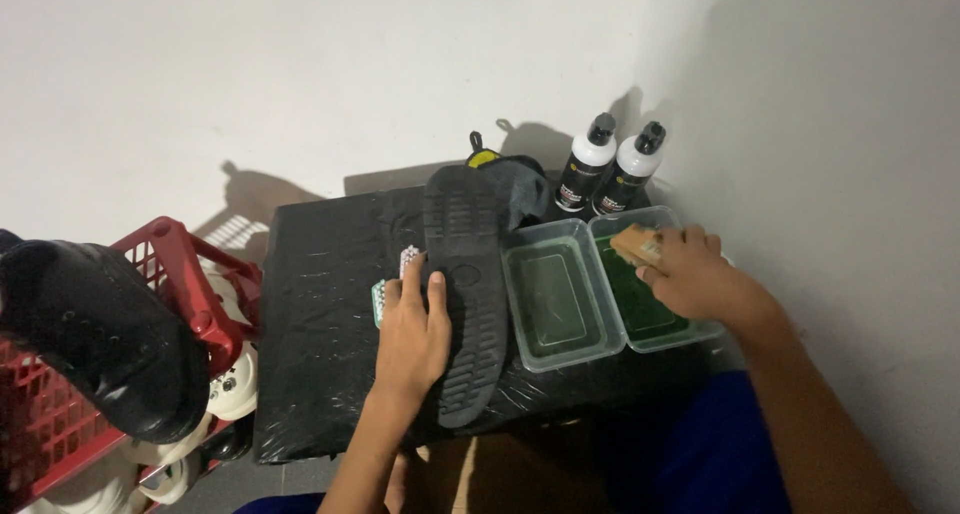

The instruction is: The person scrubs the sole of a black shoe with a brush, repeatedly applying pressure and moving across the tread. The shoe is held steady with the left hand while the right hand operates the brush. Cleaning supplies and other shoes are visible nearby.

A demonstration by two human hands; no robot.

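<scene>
On top of the black plastic-wrapped table, the black rubber-soled boot lies sole up, heel end toward me, toe end toward the wall. I've got my left hand flat on it, fingers spread and pressing, not wrapped around anything. My right hand is clamped on a tan wooden-backed scrub brush, dipping it over the right clear plastic tub of greenish water.

Tip, as I see it: keep that left palm heavy so the boot doesn't skid on the slick wrap, and shake off drips before crossing the left clear plastic tub.

Two white bottles with black caps stand behind the tubs, and a red plastic basket sits well off to my left.
</scene>
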